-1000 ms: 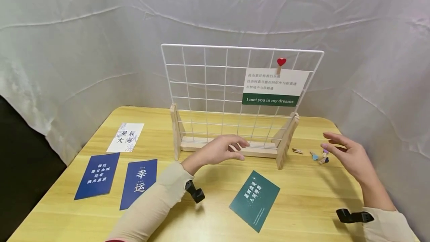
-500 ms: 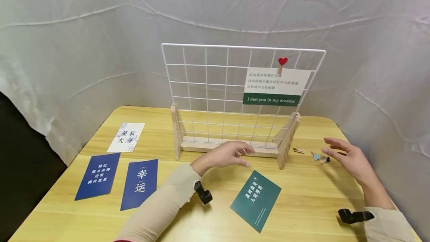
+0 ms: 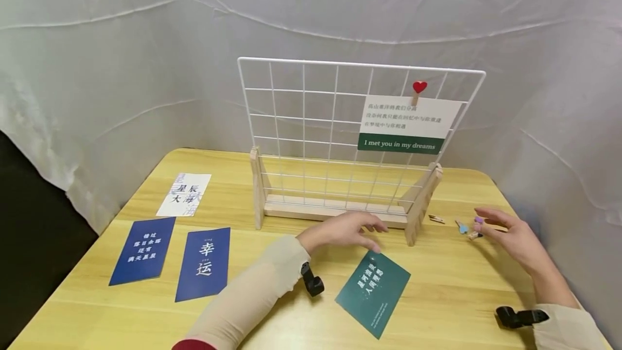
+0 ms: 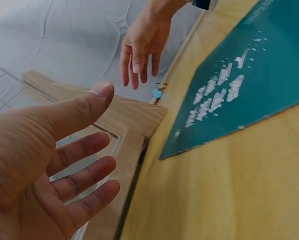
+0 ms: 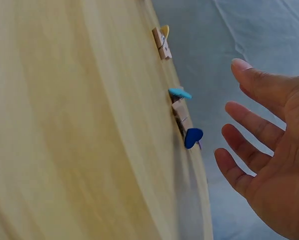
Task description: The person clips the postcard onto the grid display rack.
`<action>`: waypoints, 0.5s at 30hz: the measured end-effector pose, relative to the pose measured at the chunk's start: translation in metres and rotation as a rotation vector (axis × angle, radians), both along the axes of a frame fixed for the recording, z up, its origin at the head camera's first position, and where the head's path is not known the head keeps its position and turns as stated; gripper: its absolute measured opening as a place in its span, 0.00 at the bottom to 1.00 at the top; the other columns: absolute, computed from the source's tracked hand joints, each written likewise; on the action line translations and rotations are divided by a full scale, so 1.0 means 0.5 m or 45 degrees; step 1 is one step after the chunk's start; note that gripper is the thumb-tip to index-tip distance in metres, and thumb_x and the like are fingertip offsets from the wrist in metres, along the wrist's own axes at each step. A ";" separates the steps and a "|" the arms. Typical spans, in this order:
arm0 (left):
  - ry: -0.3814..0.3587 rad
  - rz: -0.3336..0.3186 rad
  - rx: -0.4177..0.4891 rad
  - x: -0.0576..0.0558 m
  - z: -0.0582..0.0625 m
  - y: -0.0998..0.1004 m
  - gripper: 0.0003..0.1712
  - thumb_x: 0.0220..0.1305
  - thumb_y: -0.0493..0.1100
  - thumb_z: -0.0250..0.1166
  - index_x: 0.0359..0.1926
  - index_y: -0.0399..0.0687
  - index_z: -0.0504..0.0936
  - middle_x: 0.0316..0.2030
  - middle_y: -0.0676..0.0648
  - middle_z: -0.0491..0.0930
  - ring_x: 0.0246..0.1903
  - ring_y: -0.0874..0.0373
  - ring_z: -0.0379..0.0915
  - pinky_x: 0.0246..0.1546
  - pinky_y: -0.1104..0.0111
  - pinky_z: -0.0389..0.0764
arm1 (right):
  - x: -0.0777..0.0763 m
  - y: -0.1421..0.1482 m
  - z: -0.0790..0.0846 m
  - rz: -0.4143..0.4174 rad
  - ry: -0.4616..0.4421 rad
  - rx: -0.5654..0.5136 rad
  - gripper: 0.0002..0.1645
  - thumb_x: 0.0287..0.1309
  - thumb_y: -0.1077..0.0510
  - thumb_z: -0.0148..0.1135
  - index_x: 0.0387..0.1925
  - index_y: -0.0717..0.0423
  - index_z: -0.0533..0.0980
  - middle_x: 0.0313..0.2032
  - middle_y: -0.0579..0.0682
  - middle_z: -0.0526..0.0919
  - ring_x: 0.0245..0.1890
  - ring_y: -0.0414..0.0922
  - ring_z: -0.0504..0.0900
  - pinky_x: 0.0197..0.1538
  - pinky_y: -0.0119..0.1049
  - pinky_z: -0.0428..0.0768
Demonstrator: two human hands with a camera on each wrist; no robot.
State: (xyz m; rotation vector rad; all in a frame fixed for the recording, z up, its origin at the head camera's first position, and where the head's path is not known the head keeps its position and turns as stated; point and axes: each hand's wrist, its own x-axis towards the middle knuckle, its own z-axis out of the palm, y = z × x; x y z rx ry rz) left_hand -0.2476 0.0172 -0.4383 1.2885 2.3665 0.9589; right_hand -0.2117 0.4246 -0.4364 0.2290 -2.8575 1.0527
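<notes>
In the head view my left hand (image 3: 345,229) hovers with relaxed fingers over the far corner of a dark green card (image 3: 374,307); its thumb tip overlaps that corner, and nothing is in its grasp. My right hand (image 3: 512,239), fingers loosely spread and holding nothing, is beside small wooden clothespins at the table's right. These bear a light blue heart (image 5: 179,93), a dark blue heart (image 5: 193,138) and a purple piece (image 3: 479,220); another clothespin (image 5: 162,45) with a yellow piece lies apart. A white wire grid (image 3: 359,65) stands behind in a wooden stand (image 3: 291,209).
A red heart clothespin (image 3: 420,87) fixes a white-and-green card (image 3: 403,123) to the grid's upper right. Two blue cards (image 3: 141,271) (image 3: 204,282) and a white card (image 3: 170,207) lie on the left of the wooden table (image 3: 272,323). Pale curtain (image 3: 146,69) surrounds it.
My left hand has moved right and nearer, to the green card's corner. My right hand has shifted slightly right and lower, near the clothespins. The head view has shifted a little.
</notes>
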 end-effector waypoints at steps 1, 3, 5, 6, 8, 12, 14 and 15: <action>0.016 -0.007 -0.018 0.001 -0.001 0.003 0.30 0.60 0.55 0.69 0.62 0.51 0.76 0.57 0.54 0.78 0.55 0.66 0.71 0.56 0.75 0.70 | 0.001 0.003 -0.002 -0.006 -0.016 -0.001 0.33 0.65 0.50 0.63 0.65 0.63 0.68 0.58 0.65 0.72 0.48 0.31 0.70 0.37 0.23 0.75; 0.037 -0.012 -0.048 0.003 -0.005 0.006 0.32 0.59 0.56 0.69 0.62 0.52 0.76 0.57 0.55 0.77 0.56 0.66 0.69 0.57 0.75 0.69 | 0.003 0.009 -0.005 -0.010 -0.048 -0.008 0.35 0.65 0.48 0.63 0.66 0.63 0.67 0.59 0.67 0.71 0.51 0.40 0.72 0.37 0.23 0.74; 0.054 -0.006 -0.074 0.005 -0.010 0.008 0.33 0.58 0.57 0.69 0.63 0.53 0.76 0.58 0.57 0.76 0.58 0.66 0.68 0.57 0.75 0.68 | 0.003 0.013 -0.006 -0.018 -0.083 -0.010 0.36 0.66 0.47 0.62 0.67 0.63 0.66 0.60 0.67 0.70 0.55 0.52 0.71 0.38 0.24 0.73; 0.058 -0.004 -0.080 0.005 -0.012 0.008 0.33 0.58 0.57 0.70 0.63 0.54 0.75 0.59 0.58 0.75 0.58 0.66 0.68 0.58 0.75 0.68 | 0.003 0.014 -0.006 -0.019 -0.096 -0.009 0.37 0.66 0.46 0.62 0.67 0.63 0.66 0.61 0.67 0.69 0.57 0.58 0.70 0.40 0.27 0.73; 0.062 0.001 -0.090 0.007 -0.016 0.008 0.34 0.58 0.57 0.70 0.64 0.54 0.75 0.60 0.58 0.74 0.60 0.66 0.67 0.60 0.74 0.67 | 0.003 0.016 -0.008 -0.013 -0.122 -0.019 0.37 0.65 0.46 0.62 0.68 0.63 0.65 0.62 0.68 0.68 0.59 0.66 0.66 0.45 0.36 0.74; 0.079 -0.006 -0.101 0.009 -0.025 0.007 0.35 0.56 0.57 0.71 0.64 0.54 0.74 0.61 0.58 0.74 0.61 0.65 0.65 0.62 0.74 0.65 | 0.004 0.020 -0.014 -0.002 -0.154 -0.032 0.39 0.64 0.45 0.63 0.67 0.63 0.66 0.62 0.67 0.69 0.61 0.67 0.64 0.51 0.58 0.69; 0.084 -0.011 -0.104 0.011 -0.030 0.006 0.36 0.56 0.57 0.72 0.64 0.54 0.74 0.61 0.58 0.74 0.62 0.65 0.65 0.62 0.74 0.64 | 0.004 0.022 -0.018 -0.001 -0.154 -0.030 0.38 0.64 0.45 0.63 0.67 0.62 0.66 0.61 0.66 0.70 0.60 0.65 0.66 0.52 0.57 0.70; 0.088 -0.015 -0.104 0.012 -0.033 0.006 0.36 0.55 0.57 0.72 0.64 0.54 0.74 0.60 0.58 0.74 0.62 0.65 0.65 0.62 0.74 0.64 | 0.004 0.024 -0.019 0.000 -0.154 -0.027 0.38 0.64 0.45 0.63 0.67 0.62 0.67 0.61 0.65 0.71 0.60 0.62 0.67 0.52 0.51 0.72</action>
